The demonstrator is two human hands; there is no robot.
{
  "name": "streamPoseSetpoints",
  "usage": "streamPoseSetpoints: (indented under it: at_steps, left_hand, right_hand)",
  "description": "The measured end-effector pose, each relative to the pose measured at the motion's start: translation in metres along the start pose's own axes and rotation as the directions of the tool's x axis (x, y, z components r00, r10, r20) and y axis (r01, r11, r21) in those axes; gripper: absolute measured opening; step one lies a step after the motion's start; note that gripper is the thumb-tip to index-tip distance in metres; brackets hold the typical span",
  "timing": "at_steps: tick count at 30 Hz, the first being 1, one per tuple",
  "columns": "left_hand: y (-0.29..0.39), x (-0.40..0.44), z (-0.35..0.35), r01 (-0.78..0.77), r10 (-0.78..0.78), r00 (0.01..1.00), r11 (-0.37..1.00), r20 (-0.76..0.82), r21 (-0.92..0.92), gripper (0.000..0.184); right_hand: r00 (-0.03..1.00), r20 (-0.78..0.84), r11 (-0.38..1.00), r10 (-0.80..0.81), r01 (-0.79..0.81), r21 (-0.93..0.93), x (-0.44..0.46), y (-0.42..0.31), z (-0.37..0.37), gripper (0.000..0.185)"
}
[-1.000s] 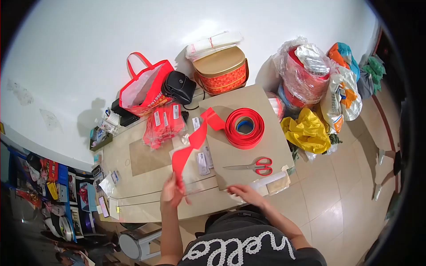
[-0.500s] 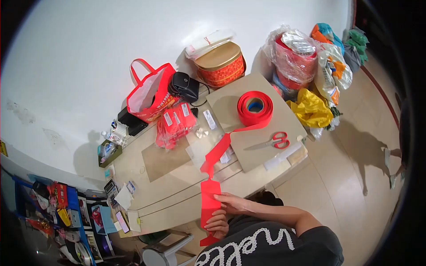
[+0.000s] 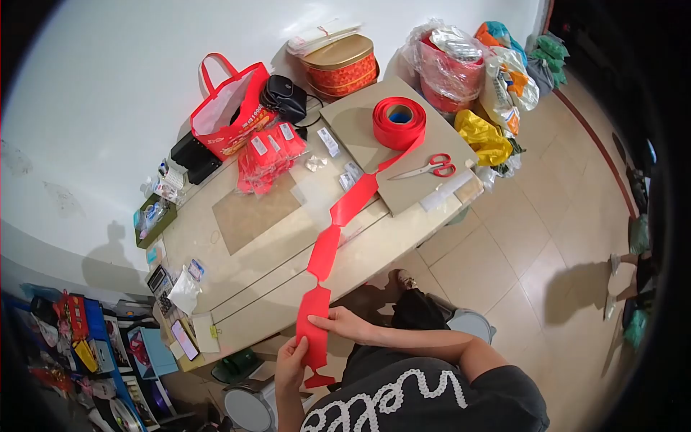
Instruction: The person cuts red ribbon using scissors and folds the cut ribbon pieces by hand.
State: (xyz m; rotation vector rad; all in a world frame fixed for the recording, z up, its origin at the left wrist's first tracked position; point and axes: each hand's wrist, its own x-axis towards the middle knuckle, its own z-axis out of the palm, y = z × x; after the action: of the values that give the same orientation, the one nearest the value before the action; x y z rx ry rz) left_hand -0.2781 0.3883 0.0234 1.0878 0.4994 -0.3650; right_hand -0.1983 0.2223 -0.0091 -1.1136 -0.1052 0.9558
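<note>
A long red ribbon strip (image 3: 327, 248), cut into linked panels with notched narrow joints, runs from a red ribbon roll (image 3: 400, 124) on the table down to my hands. My right hand (image 3: 344, 324) is closed on the strip's right edge, thumb on top. Lower down, at the left edge near the strip's loose end, my left hand (image 3: 291, 358) pinches the same strip. Both hands are in front of my body, off the table's near edge. Red-handled scissors (image 3: 430, 168) lie on a grey board (image 3: 354, 108) beside the roll.
Packets of red items (image 3: 270, 153), a red shopping bag (image 3: 229, 108), a black pouch (image 3: 286, 99) and an oval tin (image 3: 340, 66) line the wall side. A phone (image 3: 184, 340) and calculator (image 3: 160, 282) lie at the left end. Stools (image 3: 248, 409) stand below the table.
More of the strip now stretches between the roll and my hands. My left hand has shifted to the strip's left edge. The camera view has also moved.
</note>
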Motion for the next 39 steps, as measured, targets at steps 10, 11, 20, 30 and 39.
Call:
streamPoseSetpoints:
  at_steps: [10, 11, 20, 30, 39]
  left_hand:
    - [-0.039, -0.021, 0.051, 0.613, 0.316, 0.789, -0.36, 0.527, -0.703, 0.007]
    - [-0.041, -0.021, 0.053, 0.613, 0.331, 0.79, -0.421, 0.516, -0.668, 0.008]
    - [-0.032, -0.01, -0.002, 0.195, -0.127, 0.968, 0.923, 0.218, -0.332, 0.05]
    - [-0.01, -0.011, 0.008, 0.057, -0.055, 0.988, 0.998, 0.145, -0.011, 0.041]
    - [0.034, -0.007, 0.056, -0.002, 0.043, 0.983, 0.975, 0.178, -0.222, 0.038]
  right_hand:
    - [0.813, 0.536, 0.8, -0.229, -0.157, 0.579, -0.006, 0.012, 0.034, 0.058]
    - [0.876, 0.442, 0.801, -0.191, -0.121, 0.586, -0.009, 0.003, 0.036, 0.057]
    - [0.994, 0.1, 0.963, -0.055, 0.026, 0.269, -0.013, -0.009, 0.023, 0.03]
    - [0.999, 0.021, 0.985, -0.029, 0.025, 0.169, -0.013, -0.008, 0.015, 0.032]
    - [0.548, 0.194, 0.035, -0.814, 0.378, -0.925, -0.061, -0.033, -0.041, 0.039]
